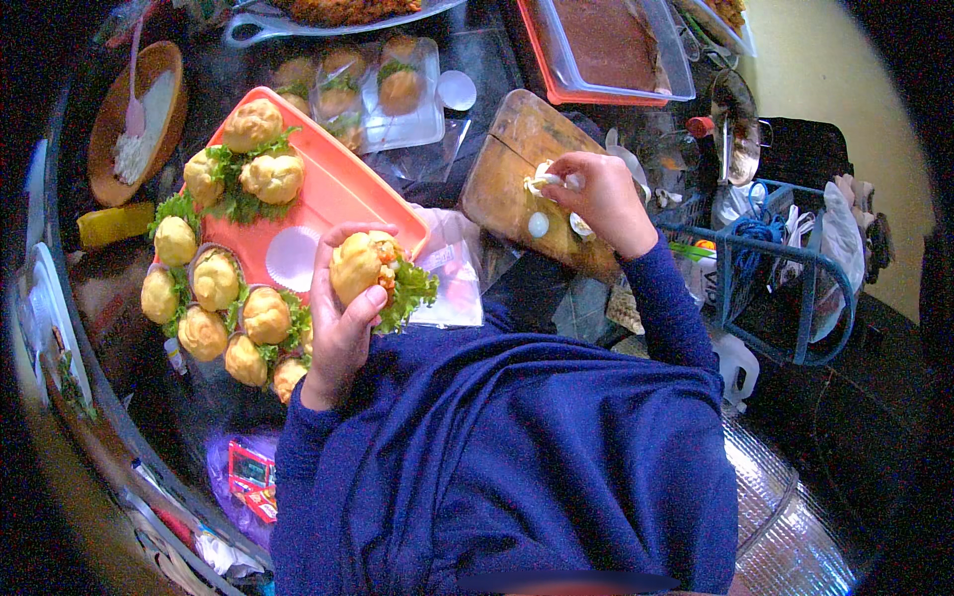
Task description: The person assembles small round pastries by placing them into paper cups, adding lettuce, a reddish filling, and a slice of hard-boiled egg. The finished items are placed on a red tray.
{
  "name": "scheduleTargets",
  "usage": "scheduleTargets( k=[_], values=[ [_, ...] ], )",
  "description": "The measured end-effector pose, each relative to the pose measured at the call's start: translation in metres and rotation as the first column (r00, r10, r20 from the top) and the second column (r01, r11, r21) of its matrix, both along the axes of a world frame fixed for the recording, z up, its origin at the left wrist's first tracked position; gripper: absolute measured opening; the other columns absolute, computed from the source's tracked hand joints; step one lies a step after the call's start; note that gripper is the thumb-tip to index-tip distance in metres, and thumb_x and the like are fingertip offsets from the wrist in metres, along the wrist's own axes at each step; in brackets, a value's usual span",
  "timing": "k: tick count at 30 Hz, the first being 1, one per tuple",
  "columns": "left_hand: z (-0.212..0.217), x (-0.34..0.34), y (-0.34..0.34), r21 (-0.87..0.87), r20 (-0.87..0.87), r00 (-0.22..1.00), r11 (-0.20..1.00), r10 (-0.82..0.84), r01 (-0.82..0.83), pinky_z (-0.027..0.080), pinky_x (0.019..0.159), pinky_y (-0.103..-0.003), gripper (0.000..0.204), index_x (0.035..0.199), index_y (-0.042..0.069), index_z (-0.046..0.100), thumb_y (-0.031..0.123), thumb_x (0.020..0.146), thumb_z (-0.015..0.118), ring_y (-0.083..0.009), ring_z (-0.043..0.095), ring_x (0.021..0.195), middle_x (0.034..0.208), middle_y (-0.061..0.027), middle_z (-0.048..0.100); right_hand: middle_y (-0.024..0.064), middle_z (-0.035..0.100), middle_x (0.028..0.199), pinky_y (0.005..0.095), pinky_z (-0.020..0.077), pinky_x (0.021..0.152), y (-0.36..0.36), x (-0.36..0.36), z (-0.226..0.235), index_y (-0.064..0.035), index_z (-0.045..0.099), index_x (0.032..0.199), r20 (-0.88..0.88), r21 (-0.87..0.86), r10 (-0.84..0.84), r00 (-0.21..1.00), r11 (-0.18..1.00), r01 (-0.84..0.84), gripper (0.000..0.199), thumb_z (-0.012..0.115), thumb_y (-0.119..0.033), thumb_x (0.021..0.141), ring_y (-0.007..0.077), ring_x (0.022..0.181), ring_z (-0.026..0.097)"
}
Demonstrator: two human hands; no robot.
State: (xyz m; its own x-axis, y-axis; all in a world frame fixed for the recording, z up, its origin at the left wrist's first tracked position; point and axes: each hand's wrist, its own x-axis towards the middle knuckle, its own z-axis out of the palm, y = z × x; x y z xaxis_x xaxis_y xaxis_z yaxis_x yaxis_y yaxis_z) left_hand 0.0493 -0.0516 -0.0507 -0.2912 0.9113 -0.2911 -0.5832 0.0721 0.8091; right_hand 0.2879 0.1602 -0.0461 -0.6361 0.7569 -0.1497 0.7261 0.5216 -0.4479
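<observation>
My left hand (336,343) is wrapped round a golden filled puff bun (358,266), whose orange and white filling and green lettuce (409,298) show at its right side. Above the wooden cutting board (494,164), my right hand (604,202) pinches a white and yellow piece of boiled egg (544,179). A whitish egg piece (539,224) lies on the board below the fingers, and another, partly hidden, is beside the wrist. To the left, several puff buns (266,316) with lettuce sit on and around a coral tray (343,169).
A white paper cup (293,258) lies on the tray. Behind it stand clear packs of buns (407,94) and a lidded-style plastic tub (606,50) of brown contents. At far left is a wooden bowl (177,104) of white food. A blue basket (795,263) stands at right.
</observation>
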Motion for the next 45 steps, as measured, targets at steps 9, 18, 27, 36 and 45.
scheduleTargets(
  k=[9, 18, 27, 36, 45],
  values=[
    [0.001, -0.003, 0.000, 0.030, 0.022, 1.000, 0.999, -0.021, 0.021, 0.046, 0.094, -0.031, 0.065, 0.127, 0.003, 0.041, 0.027, 0.073, 0.067, -0.0174, 0.057, 0.105, 0.122, -0.0136, 0.055, 0.0151, 0.069, 0.074, 0.0355, 0.0530, 0.068, 0.023, 0.008, 0.021, -0.0022, 0.074, 0.089, 0.222, -0.186, -0.113, 0.969, 0.970, 0.155, 0.035, 0.082, -0.031, 0.070, 0.0240, 0.067, 0.068],
    [-0.008, -0.008, -0.011, 0.099, 0.153, 0.988, 0.995, -0.031, 0.016, 0.044, 0.098, -0.033, 0.066, 0.128, 0.004, 0.040, 0.028, 0.073, 0.066, -0.0183, 0.055, 0.111, 0.123, -0.0130, 0.054, 0.0026, 0.067, 0.075, 0.0284, 0.0501, 0.064, -0.007, -0.061, 0.092, -0.0021, 0.072, 0.086, 0.065, -0.384, 0.033, 0.997, 0.923, -0.006, 0.030, 0.081, -0.029, 0.075, 0.0085, 0.068, 0.060],
    [-0.013, -0.012, -0.017, 0.149, 0.229, 0.973, 0.989, -0.009, -0.026, 0.042, 0.102, -0.037, 0.066, 0.129, 0.003, 0.038, 0.029, 0.075, 0.067, -0.0223, 0.054, 0.116, 0.124, -0.0144, 0.053, 0.0021, 0.069, 0.080, 0.0252, 0.0489, 0.072, -0.072, -0.139, 0.099, -0.0006, 0.072, 0.087, -0.226, -0.724, -0.016, 0.974, 0.671, -0.158, 0.033, 0.081, -0.030, 0.076, 0.0089, 0.076, 0.061],
    [-0.015, -0.012, -0.017, 0.085, 0.129, 0.991, 0.995, 0.041, -0.053, 0.048, 0.094, -0.038, 0.073, 0.129, 0.007, 0.037, 0.037, 0.070, 0.066, -0.0273, 0.055, 0.114, 0.126, -0.0172, 0.050, 0.0020, 0.068, 0.076, 0.0264, 0.0506, 0.066, -0.085, -0.147, 0.073, -0.0002, 0.072, 0.086, -0.134, -0.612, -0.009, 0.991, 0.788, -0.075, 0.032, 0.081, -0.029, 0.076, 0.0077, 0.070, 0.061],
    [-0.020, -0.012, -0.022, 0.196, 0.084, 0.994, 0.977, 0.066, -0.082, 0.039, 0.102, -0.035, 0.063, 0.132, 0.005, 0.035, 0.027, 0.080, 0.062, -0.0211, 0.047, 0.119, 0.131, -0.0136, 0.046, 0.0159, 0.068, 0.074, 0.0338, 0.0533, 0.065, -0.082, -0.161, 0.076, -0.0018, 0.071, 0.082, -0.160, -0.436, 0.205, 0.966, 0.863, -0.255, 0.021, 0.077, -0.018, 0.071, 0.0245, 0.067, 0.069]
  ],
)
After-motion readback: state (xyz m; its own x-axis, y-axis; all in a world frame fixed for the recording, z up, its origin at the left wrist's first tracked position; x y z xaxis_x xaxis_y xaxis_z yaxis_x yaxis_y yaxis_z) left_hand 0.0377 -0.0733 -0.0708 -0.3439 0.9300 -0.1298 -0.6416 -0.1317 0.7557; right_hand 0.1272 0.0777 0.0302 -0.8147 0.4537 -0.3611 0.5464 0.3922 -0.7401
